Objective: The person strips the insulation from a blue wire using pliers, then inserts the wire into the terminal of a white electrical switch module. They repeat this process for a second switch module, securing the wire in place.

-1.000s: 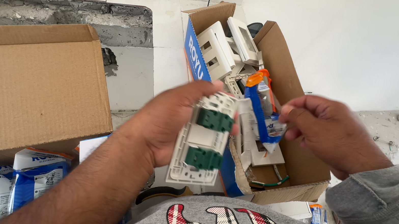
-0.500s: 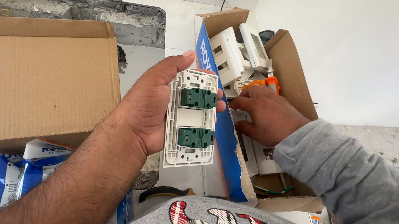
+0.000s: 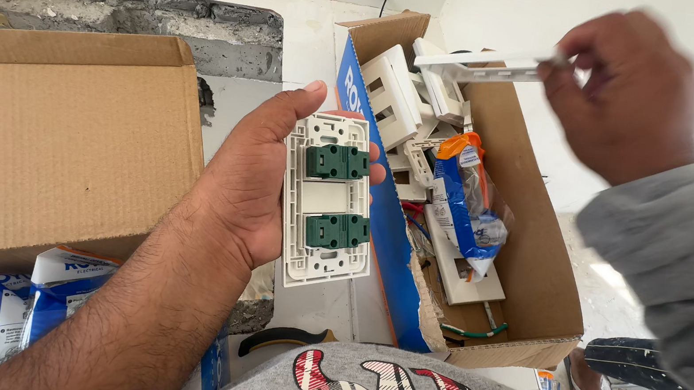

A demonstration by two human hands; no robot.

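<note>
Plate (image 3: 482,64) now lifted clear of box (image 3: 524,272) in right hand (image 3: 623,97) grip, above rim; left hand (image 3: 255,178) still clasps socket (image 3: 328,201), beside box edge.

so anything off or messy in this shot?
Mostly the open cardboard box: white plates, a blue and orange packet and loose wires lie jumbled in it. The left hand holds a white switch frame with two green modules, its middle slot bare. The right hand lifts a blurred white cover plate.
</note>
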